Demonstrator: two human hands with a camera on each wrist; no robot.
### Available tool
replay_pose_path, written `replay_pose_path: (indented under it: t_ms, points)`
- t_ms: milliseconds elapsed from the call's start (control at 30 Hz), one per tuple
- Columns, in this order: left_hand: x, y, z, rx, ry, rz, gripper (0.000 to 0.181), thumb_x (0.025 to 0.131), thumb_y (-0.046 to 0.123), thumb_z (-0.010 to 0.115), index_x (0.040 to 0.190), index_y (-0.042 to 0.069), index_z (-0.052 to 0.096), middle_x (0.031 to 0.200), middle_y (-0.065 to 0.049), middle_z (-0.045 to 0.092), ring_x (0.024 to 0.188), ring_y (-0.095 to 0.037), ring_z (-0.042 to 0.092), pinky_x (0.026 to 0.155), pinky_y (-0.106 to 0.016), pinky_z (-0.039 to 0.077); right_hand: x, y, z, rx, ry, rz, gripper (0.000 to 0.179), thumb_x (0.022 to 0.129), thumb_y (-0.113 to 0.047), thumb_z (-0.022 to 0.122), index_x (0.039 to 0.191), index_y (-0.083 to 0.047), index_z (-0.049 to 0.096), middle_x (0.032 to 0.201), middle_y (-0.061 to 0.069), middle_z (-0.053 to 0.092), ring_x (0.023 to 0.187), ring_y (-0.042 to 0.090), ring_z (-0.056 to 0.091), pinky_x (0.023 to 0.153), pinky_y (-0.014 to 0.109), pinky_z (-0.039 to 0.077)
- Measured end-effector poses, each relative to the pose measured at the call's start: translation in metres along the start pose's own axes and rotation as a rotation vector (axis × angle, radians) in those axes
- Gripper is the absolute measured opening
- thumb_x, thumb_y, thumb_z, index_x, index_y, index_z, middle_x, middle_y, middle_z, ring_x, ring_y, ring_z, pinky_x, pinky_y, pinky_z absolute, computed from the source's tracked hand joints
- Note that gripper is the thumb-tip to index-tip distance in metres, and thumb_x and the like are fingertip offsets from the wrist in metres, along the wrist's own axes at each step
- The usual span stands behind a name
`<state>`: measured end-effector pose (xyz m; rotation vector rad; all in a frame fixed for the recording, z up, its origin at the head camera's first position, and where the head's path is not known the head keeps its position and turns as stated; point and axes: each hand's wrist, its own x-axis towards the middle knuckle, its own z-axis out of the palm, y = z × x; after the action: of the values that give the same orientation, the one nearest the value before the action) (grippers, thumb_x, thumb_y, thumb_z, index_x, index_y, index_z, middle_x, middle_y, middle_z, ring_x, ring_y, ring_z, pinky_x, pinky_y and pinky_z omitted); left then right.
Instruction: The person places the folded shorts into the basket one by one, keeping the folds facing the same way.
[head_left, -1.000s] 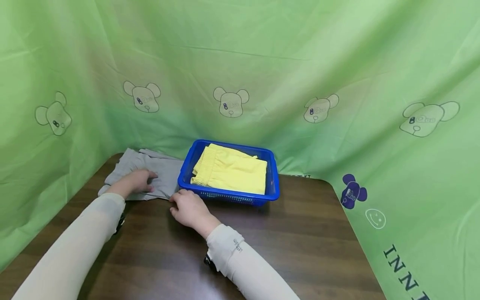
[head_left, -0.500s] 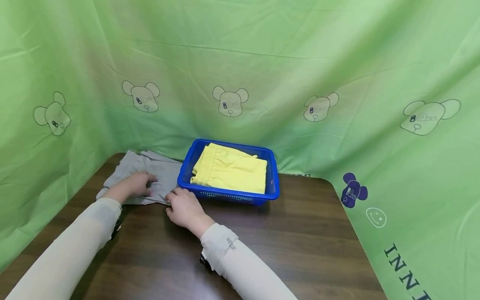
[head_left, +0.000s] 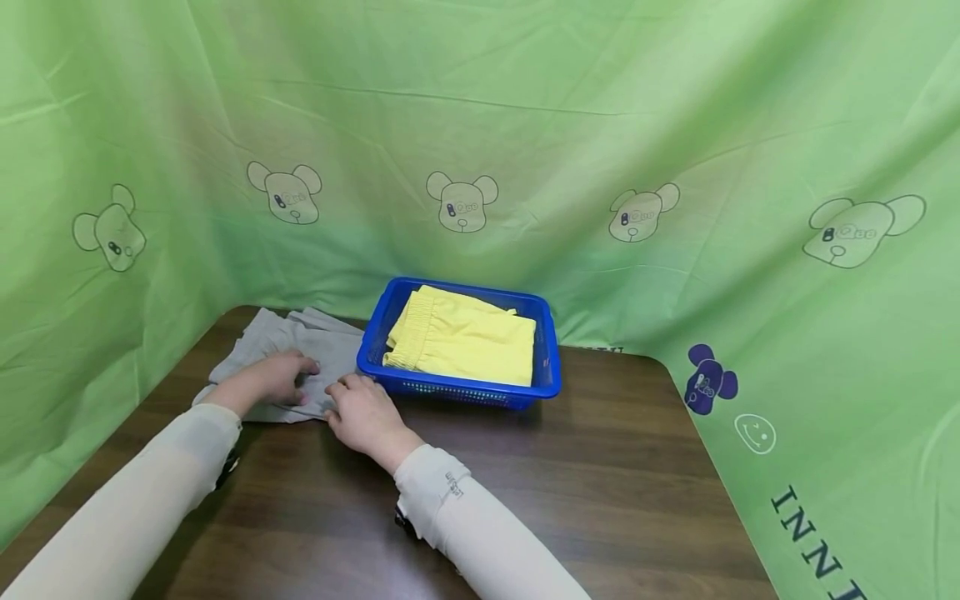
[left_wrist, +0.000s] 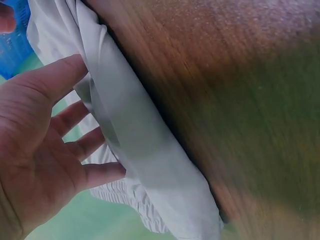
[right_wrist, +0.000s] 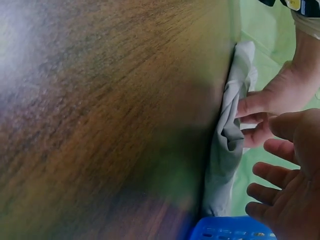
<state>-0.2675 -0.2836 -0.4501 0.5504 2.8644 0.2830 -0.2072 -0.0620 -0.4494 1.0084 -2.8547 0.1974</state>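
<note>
A folded grey garment [head_left: 333,346] with a gathered waistband lies at the table's back left, beside the blue basket [head_left: 552,367]. My left hand [head_left: 277,379] rests on its near part with fingers spread. In the left wrist view, the thumb and fingertips of that hand [left_wrist: 37,145] touch the cloth along a fold of the grey garment [left_wrist: 135,120]. At the garment's front right corner is my right hand [head_left: 366,417], by the basket's near left corner. The right wrist view shows its fingers [right_wrist: 270,175] loosely bent, holding nothing. Folded yellow elastic-waist bottoms [head_left: 480,337] lie in the basket.
A brown wooden table [head_left: 600,467] spreads in front and to the right. Green cloth [head_left: 540,100] printed with bear heads hangs behind and along both sides, close to the table's edges. The basket stands against the cloth at the back.
The grey garment has slid slightly toward me, its near edge now lower in the head view. Both hands have shifted with it, the right one also leftward. Basket and yellow bottoms stay put.
</note>
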Motion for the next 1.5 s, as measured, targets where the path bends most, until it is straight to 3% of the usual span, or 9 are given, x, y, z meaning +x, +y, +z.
replay_pose_path:
  t_ms: [400,633,1033,1300,1500]
  points:
    - [-0.006,0.009,-0.003,0.014,-0.028,-0.002,0.055,0.083,0.018,0.084,0.131,0.002,0.064,0.135,-0.032,0.055,0.126,-0.053,0.051,0.102,-0.062,0.045,0.011,0.000,0.008,-0.054,-0.008,0.010,0.036,0.102,-0.035,0.061,0.136,-0.024,0.064,0.136,-0.005,0.060,0.124,0.014,0.057,0.101,0.032,0.051]
    - [-0.009,0.008,0.001,0.009,-0.031,0.015,0.055,0.081,0.017,0.085,0.130,0.002,0.065,0.134,-0.033,0.055,0.125,-0.054,0.052,0.102,-0.064,0.044,0.016,0.000,0.017,-0.093,-0.070,0.035,0.030,0.100,-0.034,0.063,0.128,-0.024,0.067,0.126,-0.005,0.062,0.114,0.012,0.058,0.093,0.030,0.054]
    - [-0.012,0.011,0.003,0.019,-0.037,0.002,0.053,0.081,0.018,0.086,0.127,0.004,0.065,0.134,-0.031,0.055,0.124,-0.055,0.052,0.101,-0.065,0.044,0.021,0.006,0.026,-0.115,-0.131,-0.017,0.033,0.098,-0.035,0.066,0.129,-0.025,0.065,0.122,-0.004,0.059,0.100,0.010,0.062,0.087,0.027,0.055]
    - [-0.017,0.012,0.002,0.019,-0.064,-0.022,0.049,0.081,0.018,0.085,0.124,0.007,0.066,0.135,-0.030,0.054,0.124,-0.056,0.051,0.099,-0.066,0.044,0.022,-0.003,0.028,-0.191,-0.140,-0.046,0.037,0.098,-0.042,0.064,0.132,-0.028,0.063,0.124,-0.005,0.058,0.106,0.013,0.057,0.091,0.029,0.055]
    - [-0.024,0.014,0.001,0.003,-0.048,0.029,0.046,0.077,0.016,0.087,0.117,0.008,0.067,0.125,-0.023,0.057,0.115,-0.053,0.054,0.093,-0.063,0.047,0.016,-0.014,0.021,-0.224,-0.172,0.009,0.040,0.096,-0.045,0.066,0.133,-0.032,0.061,0.129,-0.008,0.057,0.109,0.014,0.054,0.089,0.030,0.053]
